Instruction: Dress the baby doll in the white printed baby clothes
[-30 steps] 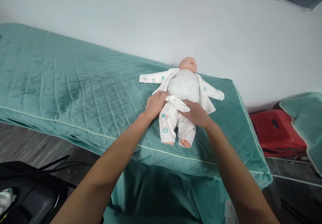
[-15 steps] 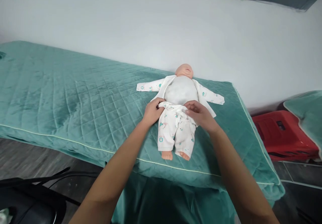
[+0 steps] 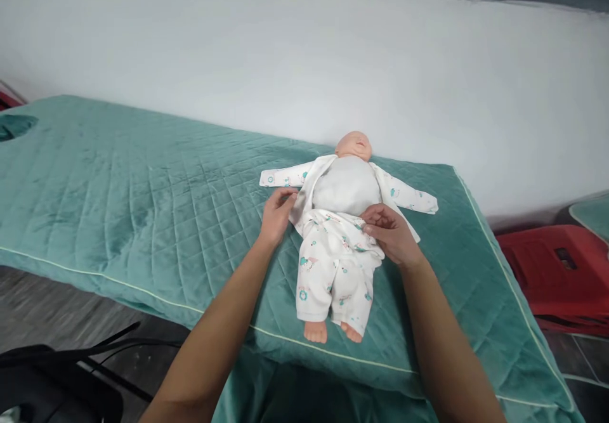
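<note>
A baby doll (image 3: 347,185) with a grey-white cloth torso lies face up, feet towards me. Its white printed jacket (image 3: 413,200) is spread open at the front, with both sleeves stretched outwards. The doll also wears white printed pants (image 3: 316,277), with its bare feet showing below the cuffs. At the jacket's left front edge, my left hand (image 3: 278,215) is closed, thumb and fingers pinching the cloth. My right hand (image 3: 390,233) is closed at the right side of the waistband, its fingertips curled on the pants. The exact grip there is partly hidden.
Under the doll is a bed with a green quilted cover (image 3: 166,220), its back against a white wall (image 3: 285,61). Red plastic stools (image 3: 561,271) stand beyond the right end. A black object with cables (image 3: 52,378) is at the lower left.
My left hand has left the waistband and moved to the jacket's left edge. My right hand stays at the waistband, and the pants sit up against the torso. The view has shifted slightly.
</note>
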Demonstrator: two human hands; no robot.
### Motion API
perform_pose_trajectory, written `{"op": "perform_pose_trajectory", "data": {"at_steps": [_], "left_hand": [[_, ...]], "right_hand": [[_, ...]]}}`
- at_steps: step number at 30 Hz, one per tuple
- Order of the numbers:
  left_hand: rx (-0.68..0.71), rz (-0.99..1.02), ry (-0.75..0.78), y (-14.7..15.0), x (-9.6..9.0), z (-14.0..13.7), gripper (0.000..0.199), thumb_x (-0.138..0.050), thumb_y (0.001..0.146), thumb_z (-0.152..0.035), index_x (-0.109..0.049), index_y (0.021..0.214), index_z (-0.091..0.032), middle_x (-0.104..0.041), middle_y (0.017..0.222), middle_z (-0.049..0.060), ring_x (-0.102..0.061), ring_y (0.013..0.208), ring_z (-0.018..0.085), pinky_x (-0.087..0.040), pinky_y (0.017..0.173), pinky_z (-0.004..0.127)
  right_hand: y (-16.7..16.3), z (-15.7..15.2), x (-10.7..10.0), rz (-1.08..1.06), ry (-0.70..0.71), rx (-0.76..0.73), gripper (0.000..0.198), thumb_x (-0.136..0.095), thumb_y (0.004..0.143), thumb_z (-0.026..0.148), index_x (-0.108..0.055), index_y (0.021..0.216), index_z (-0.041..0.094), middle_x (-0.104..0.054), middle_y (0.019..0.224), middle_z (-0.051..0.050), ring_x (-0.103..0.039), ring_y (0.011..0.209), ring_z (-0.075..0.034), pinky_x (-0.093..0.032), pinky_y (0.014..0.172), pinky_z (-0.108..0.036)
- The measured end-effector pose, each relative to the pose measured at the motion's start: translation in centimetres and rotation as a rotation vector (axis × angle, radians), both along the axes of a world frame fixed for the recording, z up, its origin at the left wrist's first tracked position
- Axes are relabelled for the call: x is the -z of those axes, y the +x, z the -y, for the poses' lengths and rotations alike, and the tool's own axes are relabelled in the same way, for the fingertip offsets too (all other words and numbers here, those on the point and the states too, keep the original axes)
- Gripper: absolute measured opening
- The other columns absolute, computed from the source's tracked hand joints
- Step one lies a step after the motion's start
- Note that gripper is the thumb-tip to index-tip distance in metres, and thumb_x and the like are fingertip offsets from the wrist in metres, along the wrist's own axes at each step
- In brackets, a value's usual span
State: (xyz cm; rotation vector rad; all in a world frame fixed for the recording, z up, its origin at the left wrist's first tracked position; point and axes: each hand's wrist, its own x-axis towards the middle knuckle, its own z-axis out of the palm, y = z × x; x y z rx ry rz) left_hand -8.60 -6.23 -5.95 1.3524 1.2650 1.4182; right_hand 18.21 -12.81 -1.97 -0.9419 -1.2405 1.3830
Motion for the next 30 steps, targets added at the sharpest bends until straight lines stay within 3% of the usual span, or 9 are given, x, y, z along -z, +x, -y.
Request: {"op": "perform_pose_trajectory", "data": {"at_steps": [3,6,9,11,14,18,23,27,30], "left_hand": [[-0.174,-0.433,0.027,0.7,0.4,-1.3,0.021,-0.061,0.087,-0.035,-0.068,0.102,-0.021,-0.068,0.115,0.010,-0.058,0.113,0.027,-0.044,0.101,0.042],[-0.160,-0.827,0.011,1.2,0.0,-1.7,0.020,-0.061,0.089,-0.037,-0.067,0.101,-0.021,-0.064,0.122,0.012,-0.051,0.123,0.033,-0.041,0.102,0.049],[-0.134,-0.896,-0.001,1.3,-0.3,-1.6,0.013,-0.062,0.089,-0.035,-0.064,0.091,-0.022,-0.063,0.123,0.011,-0.051,0.121,0.033,-0.041,0.097,0.047],[-0.121,-0.752,-0.008,1.0,-0.1,-1.8,0.012,-0.060,0.089,-0.033,-0.061,0.085,-0.022,-0.066,0.110,0.008,-0.056,0.110,0.028,-0.043,0.093,0.042],[-0.212,-0.384,-0.010,0.0,0.6,-2.4,0.013,-0.056,0.091,-0.035,-0.055,0.086,-0.022,-0.063,0.087,0.001,-0.058,0.085,0.019,-0.046,0.081,0.032],[-0.408,-0.152,0.007,-1.4,1.1,-2.7,0.018,-0.058,0.088,-0.039,-0.055,0.091,-0.021,-0.062,0.089,0.000,-0.058,0.082,0.015,-0.047,0.077,0.027],[-0.467,-0.261,-0.027,-2.0,0.3,-1.8,0.018,-0.064,0.084,-0.037,-0.057,0.090,-0.022,-0.067,0.091,0.002,-0.063,0.087,0.019,-0.048,0.083,0.031],[-0.479,-0.484,-0.070,-1.9,-0.2,-1.2,0.012,-0.063,0.082,-0.033,-0.058,0.089,-0.024,-0.066,0.084,0.003,-0.064,0.083,0.023,-0.048,0.081,0.036],[-0.491,-0.590,-0.110,-1.7,-0.3,-0.9,0.010,-0.062,0.082,-0.031,-0.059,0.089,-0.024,-0.063,0.078,0.003,-0.062,0.081,0.026,-0.047,0.077,0.038]], "right_hand": [[-0.4,0.0,0.0,0.048,0.058,0.070,0.022,-0.084,0.074,0.032,-0.071,0.089,0.024,-0.072,0.085,0.000,-0.063,0.074,-0.014,-0.049,0.068,-0.027],[0.2,-0.4,-0.1,0.103,0.243,0.391,0.013,-0.076,0.081,0.032,-0.069,0.086,0.022,-0.072,0.087,-0.002,-0.065,0.076,-0.015,-0.052,0.074,-0.030],[2.5,-1.4,0.2,0.257,0.358,0.850,0.014,-0.070,0.081,0.031,-0.066,0.089,0.021,-0.071,0.093,-0.003,-0.066,0.086,-0.017,-0.052,0.084,-0.035],[4.2,-2.0,0.8,0.464,0.265,0.970,0.018,-0.068,0.079,0.033,-0.065,0.092,0.020,-0.070,0.095,-0.006,-0.065,0.089,-0.019,-0.052,0.086,-0.037],[5.7,-2.7,1.9,0.723,0.063,0.836,0.028,-0.068,0.078,0.041,-0.065,0.094,0.019,-0.072,0.093,-0.009,-0.064,0.085,-0.022,-0.050,0.084,-0.040],[5.7,-3.0,2.8,0.833,-0.009,0.656,0.036,-0.067,0.076,0.046,-0.066,0.098,0.018,-0.072,0.093,-0.009,-0.064,0.083,-0.023,-0.048,0.081,-0.039],[5.6,-2.8,1.8,0.741,-0.039,0.623,0.030,-0.071,0.072,0.044,-0.066,0.086,0.018,-0.065,0.078,-0.001,-0.055,0.071,-0.018,-0.042,0.070,-0.032],[6.9,-2.3,1.0,0.669,-0.047,0.797,0.030,-0.068,0.073,0.048,-0.059,0.072,0.020,-0.050,0.063,0.004,-0.044,0.062,-0.014,-0.036,0.062,-0.029],[8.6,-2.1,1.0,0.724,-0.082,0.956,0.027,-0.063,0.075,0.046,-0.056,0.070,0.021,-0.050,0.063,0.003,-0.044,0.063,-0.015,-0.037,0.063,-0.031]]}}
